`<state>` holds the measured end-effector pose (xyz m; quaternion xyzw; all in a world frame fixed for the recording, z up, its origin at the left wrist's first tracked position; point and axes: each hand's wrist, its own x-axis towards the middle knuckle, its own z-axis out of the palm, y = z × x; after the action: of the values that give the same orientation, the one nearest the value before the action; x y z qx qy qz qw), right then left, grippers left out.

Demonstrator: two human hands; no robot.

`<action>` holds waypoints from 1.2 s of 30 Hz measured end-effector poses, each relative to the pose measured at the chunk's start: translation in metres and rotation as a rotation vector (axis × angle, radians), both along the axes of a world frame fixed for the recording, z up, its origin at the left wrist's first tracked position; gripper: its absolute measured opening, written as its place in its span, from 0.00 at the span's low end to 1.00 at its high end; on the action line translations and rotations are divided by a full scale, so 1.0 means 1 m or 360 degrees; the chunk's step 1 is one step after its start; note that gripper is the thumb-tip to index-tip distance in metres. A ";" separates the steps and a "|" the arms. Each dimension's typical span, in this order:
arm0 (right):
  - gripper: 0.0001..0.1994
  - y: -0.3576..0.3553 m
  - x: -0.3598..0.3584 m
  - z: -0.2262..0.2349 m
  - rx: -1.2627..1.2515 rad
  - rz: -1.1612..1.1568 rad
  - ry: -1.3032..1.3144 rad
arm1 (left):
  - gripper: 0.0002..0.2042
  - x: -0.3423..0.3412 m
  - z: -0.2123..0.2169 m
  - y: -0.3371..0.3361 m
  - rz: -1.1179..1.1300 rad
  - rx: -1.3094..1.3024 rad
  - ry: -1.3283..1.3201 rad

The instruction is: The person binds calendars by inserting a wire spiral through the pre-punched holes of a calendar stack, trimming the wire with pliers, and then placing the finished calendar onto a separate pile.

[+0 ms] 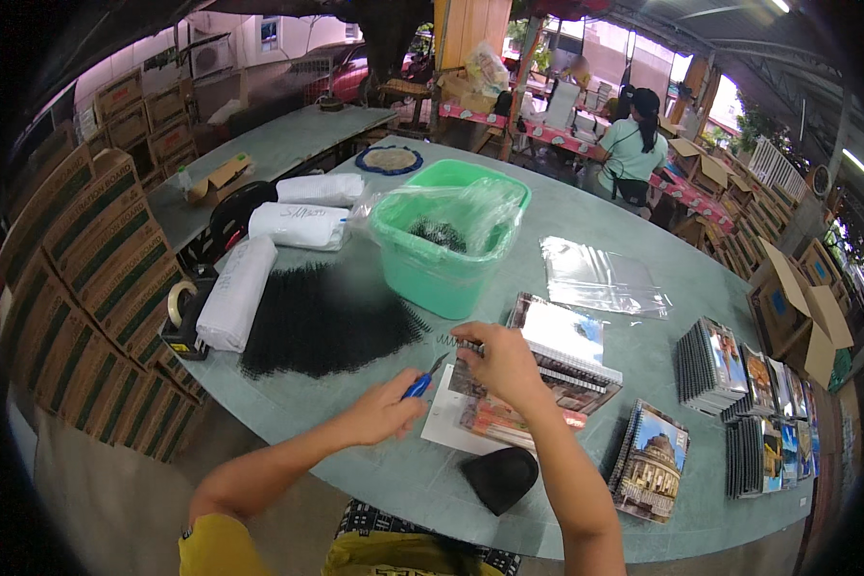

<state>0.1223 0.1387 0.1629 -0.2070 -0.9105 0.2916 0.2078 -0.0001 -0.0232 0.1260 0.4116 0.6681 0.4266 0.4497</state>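
Blue-handled pliers [420, 382] gripped in left hand [384, 411], fingers wrapped tight. Right hand [501, 363] presses, fingers together, on spiral-bound notebook stack [538, 370], mid-table, beside green tub [448, 235].

White wrapped packs [276, 240] left of green tub; striped brown cartons [77, 259] far left.

Green tub [430, 272], tape dispenser [180, 317], clear bags [600, 276], cardboard boxes [77, 259]
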 end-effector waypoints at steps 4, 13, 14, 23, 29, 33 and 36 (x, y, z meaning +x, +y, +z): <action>0.17 0.000 0.000 -0.001 -0.0059 0.0111 0.0053 | 0.14 -0.008 -0.012 0.012 -0.0068 0.0085 0.0021; 0.18 0.006 0.002 0.000 -0.0189 0.0203 -0.0007 | 0.18 -0.003 0.011 0.018 -0.0132 -0.0063 0.0209; 0.18 0.007 0.003 -0.001 -0.0204 0.0242 0.0007 | 0.18 -0.003 0.012 0.019 -0.0111 -0.0099 0.0143; 0.17 -0.005 0.003 -0.008 0.0172 0.0080 0.0112 | 0.18 -0.011 -0.015 0.024 -0.0089 0.0018 0.1322; 0.15 -0.002 0.001 -0.011 0.0279 0.0098 0.0063 | 0.21 -0.016 -0.005 0.027 -0.0186 -0.0140 0.0283; 0.14 -0.007 0.003 -0.005 0.0282 0.0127 0.0003 | 0.21 -0.005 -0.001 0.031 -0.0093 -0.0105 0.0158; 0.14 -0.003 0.006 -0.010 0.0418 0.0274 0.0084 | 0.20 -0.002 -0.001 0.034 -0.0126 0.0267 0.0911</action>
<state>0.1284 0.1361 0.1532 -0.0914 -0.9494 0.1920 0.2310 -0.0025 0.0109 0.1253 0.5766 0.7135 0.3291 0.2239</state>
